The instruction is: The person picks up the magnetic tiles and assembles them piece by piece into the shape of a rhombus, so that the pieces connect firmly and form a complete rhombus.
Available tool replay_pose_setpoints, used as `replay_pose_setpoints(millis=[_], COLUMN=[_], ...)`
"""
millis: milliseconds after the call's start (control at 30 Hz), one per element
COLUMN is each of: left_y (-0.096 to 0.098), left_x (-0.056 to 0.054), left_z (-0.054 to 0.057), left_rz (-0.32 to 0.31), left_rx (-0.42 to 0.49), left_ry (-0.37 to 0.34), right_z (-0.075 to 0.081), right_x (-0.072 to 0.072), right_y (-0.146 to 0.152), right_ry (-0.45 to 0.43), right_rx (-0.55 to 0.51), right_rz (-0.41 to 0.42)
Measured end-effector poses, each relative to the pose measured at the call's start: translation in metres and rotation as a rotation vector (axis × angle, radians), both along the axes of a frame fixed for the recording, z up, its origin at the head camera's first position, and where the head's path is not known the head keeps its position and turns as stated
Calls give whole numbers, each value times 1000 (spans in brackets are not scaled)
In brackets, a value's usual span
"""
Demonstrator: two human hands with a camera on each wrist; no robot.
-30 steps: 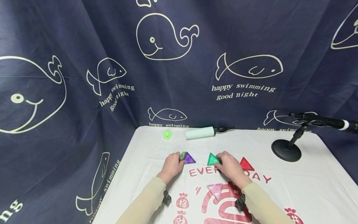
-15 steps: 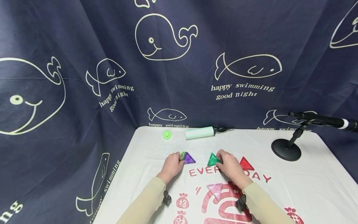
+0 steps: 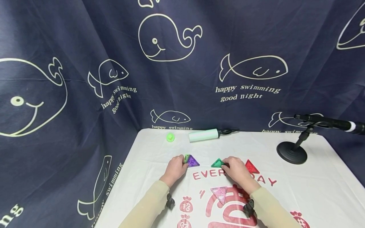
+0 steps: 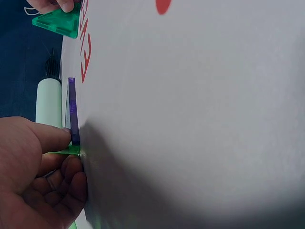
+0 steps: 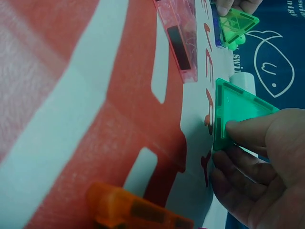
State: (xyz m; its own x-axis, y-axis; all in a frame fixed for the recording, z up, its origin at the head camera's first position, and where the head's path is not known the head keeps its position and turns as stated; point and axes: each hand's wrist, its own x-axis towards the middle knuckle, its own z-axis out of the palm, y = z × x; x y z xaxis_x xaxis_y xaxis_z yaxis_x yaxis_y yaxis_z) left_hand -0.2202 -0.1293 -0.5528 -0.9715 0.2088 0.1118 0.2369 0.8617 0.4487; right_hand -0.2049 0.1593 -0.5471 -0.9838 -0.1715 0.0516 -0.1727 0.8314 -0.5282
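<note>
In the head view my left hand (image 3: 176, 168) is at a purple triangular magnetic tile (image 3: 193, 161) and a light green tile (image 3: 186, 158) that meet at an edge. The left wrist view shows the thumb against the purple tile and fingers behind the light green one. My right hand (image 3: 236, 169) pinches a green triangular magnetic tile (image 3: 218, 163) by its side. Seen from the right wrist, that green tile (image 5: 240, 107) stands up from the tablecloth, thumb on its near face. A gap separates it from the purple tile.
A pink tile (image 3: 220, 193) lies nearer on the white tablecloth, and a red tile (image 3: 251, 167) right of my right hand. An orange tile (image 5: 133, 210) shows in the right wrist view. Behind are a rubber duck (image 3: 170, 137), a pale green pump-like cylinder (image 3: 203, 135) and a microphone stand (image 3: 292, 152).
My right hand has shifted slightly right and nearer. The green tile in it has turned and looks flatter in the head view. The left hand and its tiles have stayed in place.
</note>
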Motion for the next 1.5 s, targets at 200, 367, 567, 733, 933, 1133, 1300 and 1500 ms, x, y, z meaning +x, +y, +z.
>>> replay_pose_setpoints(millis=[200, 367, 567, 733, 933, 1133, 1300, 1500], left_y=[-1, -1, -1, -2, -2, -2, -1, 0], left_x=[1, 0, -2, -3, -3, -4, -4, -3], left_z=[1, 2, 2, 2, 0, -2, -1, 0], left_rz=[-7, -10, -6, -7, -3, -6, -2, -1], left_rx=[4, -3, -15, -12, -3, 0, -6, -10], left_ry=[13, 18, 4, 2, -16, -2, -16, -27], right_z=[4, 5, 5, 3, 4, 4, 2, 1], right_x=[-1, -4, -9, -12, -15, -19, -23, -23], right_y=[-5, -16, -34, -48, -64, -78, -85, -93], right_ry=[14, 53, 35, 39, 54, 50, 84, 63], right_rx=[4, -3, -11, -21, -29, -19, -8, -20], right_rz=[2, 24, 16, 10, 32, 41, 49, 47])
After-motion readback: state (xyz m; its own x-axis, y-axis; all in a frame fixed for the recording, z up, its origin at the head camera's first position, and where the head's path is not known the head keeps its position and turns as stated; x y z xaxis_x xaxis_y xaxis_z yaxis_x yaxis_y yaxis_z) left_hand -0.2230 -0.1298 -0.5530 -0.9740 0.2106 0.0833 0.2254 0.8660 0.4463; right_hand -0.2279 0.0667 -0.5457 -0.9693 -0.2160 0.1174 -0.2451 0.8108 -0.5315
